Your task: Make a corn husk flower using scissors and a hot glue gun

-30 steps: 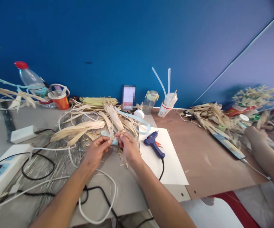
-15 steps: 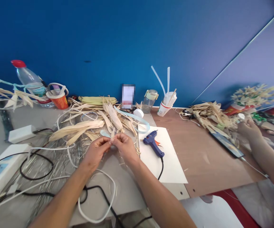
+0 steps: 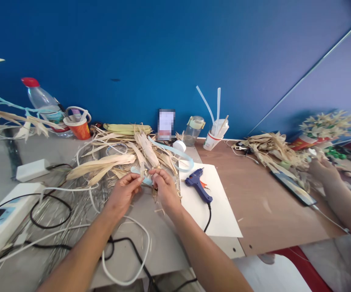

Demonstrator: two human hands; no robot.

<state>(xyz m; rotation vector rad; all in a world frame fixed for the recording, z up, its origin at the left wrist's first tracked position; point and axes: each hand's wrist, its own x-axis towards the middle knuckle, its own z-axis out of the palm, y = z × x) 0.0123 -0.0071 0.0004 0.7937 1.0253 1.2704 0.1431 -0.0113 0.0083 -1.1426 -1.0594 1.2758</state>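
Note:
My left hand [image 3: 125,191] pinches a pale strip of corn husk [image 3: 142,165], which rises from the fingertips. Close beside it, my right hand [image 3: 163,187] has thumb and finger pressed together at something thin and small that I cannot make out. A narrow gap separates the fingertips of the two hands. Just beyond them lies a heap of dried corn husks [image 3: 105,164], with a light blue strip [image 3: 186,162] curling out on its right. To the right of my hands, a blue hot glue gun [image 3: 199,185] rests on a white sheet of paper [image 3: 224,219].
A power strip [image 3: 9,215], cables and thin wires cover the left side. Along the wall stand a bottle [image 3: 46,105], an orange cup [image 3: 79,129], a phone [image 3: 166,123], a jar [image 3: 193,130] and a cup with straws [image 3: 212,140]. Another person's hand [image 3: 323,168] is at right.
My hands have drawn slightly apart, and the husk strip now shows upright above the left fingertips. The whole view has shifted a little, so things sit slightly farther right.

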